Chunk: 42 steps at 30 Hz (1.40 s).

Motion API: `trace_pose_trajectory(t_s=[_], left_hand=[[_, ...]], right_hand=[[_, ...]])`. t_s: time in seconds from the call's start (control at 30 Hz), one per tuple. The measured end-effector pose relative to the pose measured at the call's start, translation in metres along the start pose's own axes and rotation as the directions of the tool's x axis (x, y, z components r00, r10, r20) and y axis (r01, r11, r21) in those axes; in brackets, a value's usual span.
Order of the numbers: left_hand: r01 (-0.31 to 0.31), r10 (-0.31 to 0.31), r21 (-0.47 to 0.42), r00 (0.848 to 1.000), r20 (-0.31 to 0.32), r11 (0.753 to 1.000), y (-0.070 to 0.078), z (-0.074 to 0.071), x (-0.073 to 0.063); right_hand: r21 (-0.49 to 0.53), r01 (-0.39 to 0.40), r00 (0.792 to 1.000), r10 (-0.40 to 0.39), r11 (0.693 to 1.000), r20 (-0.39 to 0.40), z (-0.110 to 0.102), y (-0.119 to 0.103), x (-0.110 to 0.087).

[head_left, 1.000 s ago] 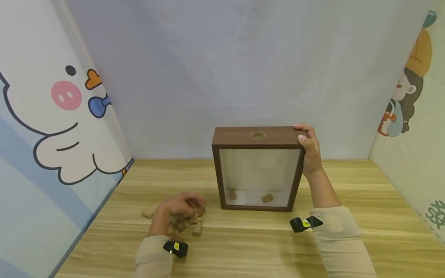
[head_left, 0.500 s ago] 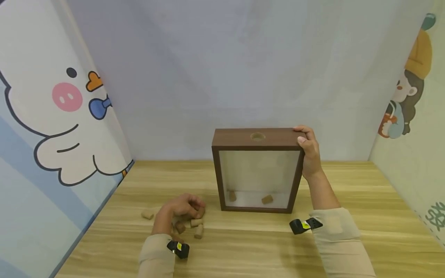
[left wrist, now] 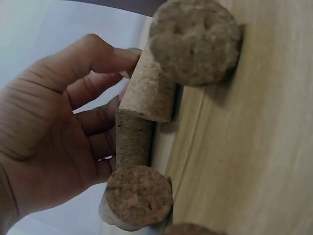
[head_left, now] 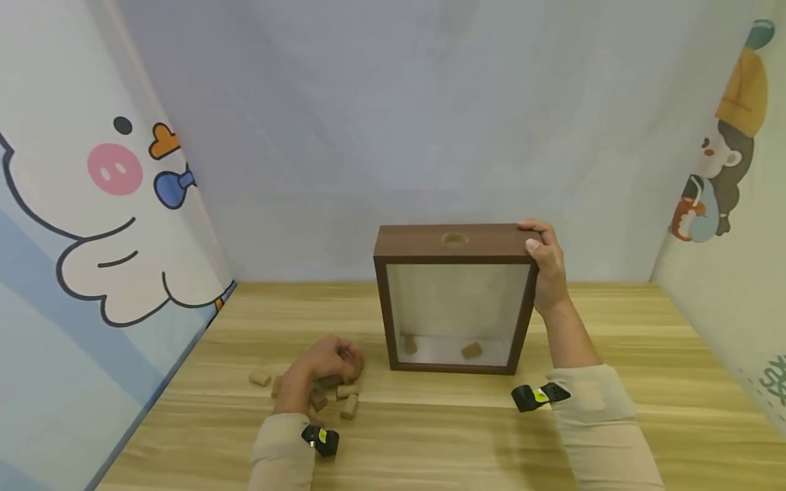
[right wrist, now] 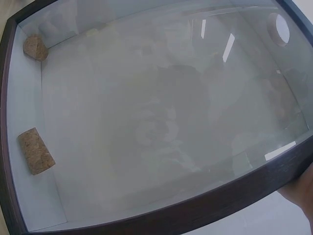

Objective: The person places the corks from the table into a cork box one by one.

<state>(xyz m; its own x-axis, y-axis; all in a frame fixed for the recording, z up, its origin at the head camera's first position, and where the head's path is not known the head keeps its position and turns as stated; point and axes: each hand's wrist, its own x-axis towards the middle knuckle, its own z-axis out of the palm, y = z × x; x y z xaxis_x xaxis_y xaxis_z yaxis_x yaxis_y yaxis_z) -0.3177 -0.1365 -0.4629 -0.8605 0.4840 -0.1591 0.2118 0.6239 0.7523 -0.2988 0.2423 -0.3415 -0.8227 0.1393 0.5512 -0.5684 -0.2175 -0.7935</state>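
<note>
Now the left hand (head_left: 325, 360) pinches a tan, speckled cork (left wrist: 149, 93) in curled fingers.

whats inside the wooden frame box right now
Two corks lie on the bottom of the frame box, behind its glass front. Nothing else shows inside; the corners behind the dark frame are hidden.

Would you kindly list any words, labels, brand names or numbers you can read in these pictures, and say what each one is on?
No text can be read.
Green marks on the right wall: cut off at the picture's edge, unreadable.
Yellow tags on the wrist straps: too small to tell whether they bear print.
The shadow box, the corks and the table bear no lettering.
</note>
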Motion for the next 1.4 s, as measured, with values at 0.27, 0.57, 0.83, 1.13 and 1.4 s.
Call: trace_pose_trajectory(t_s=[0.27,0.57,0.83,1.13,1.4], left_hand=[[-0.089,0.078,-0.172,0.995,-0.069,0.981,0.001,-0.006,-0.007],[-0.159,0.133,-0.334,0.986,-0.100,0.929,0.023,-0.014,-0.008],[-0.245,0.201,-0.330,0.966,-0.162,0.912,0.055,-0.023,-0.016],[-0.381,0.210,-0.342,0.872,-0.443,0.859,0.095,-0.027,-0.029],[-0.546,0.223,-0.382,0.744,-0.630,0.745,0.128,-0.032,-0.042]], right_hand=[[0.027,0.003,1.000,-0.003,1.000,0.012,0.002,-0.002,0.000],[0.045,0.001,1.000,-0.002,0.999,0.015,-0.001,-0.003,-0.001],[0.061,-0.009,1.000,0.008,0.998,0.022,-0.001,-0.004,-0.001],[0.048,-0.010,1.000,0.009,0.999,0.019,0.001,-0.005,-0.002],[0.039,0.001,1.000,-0.001,0.999,0.016,0.002,-0.004,-0.003]])
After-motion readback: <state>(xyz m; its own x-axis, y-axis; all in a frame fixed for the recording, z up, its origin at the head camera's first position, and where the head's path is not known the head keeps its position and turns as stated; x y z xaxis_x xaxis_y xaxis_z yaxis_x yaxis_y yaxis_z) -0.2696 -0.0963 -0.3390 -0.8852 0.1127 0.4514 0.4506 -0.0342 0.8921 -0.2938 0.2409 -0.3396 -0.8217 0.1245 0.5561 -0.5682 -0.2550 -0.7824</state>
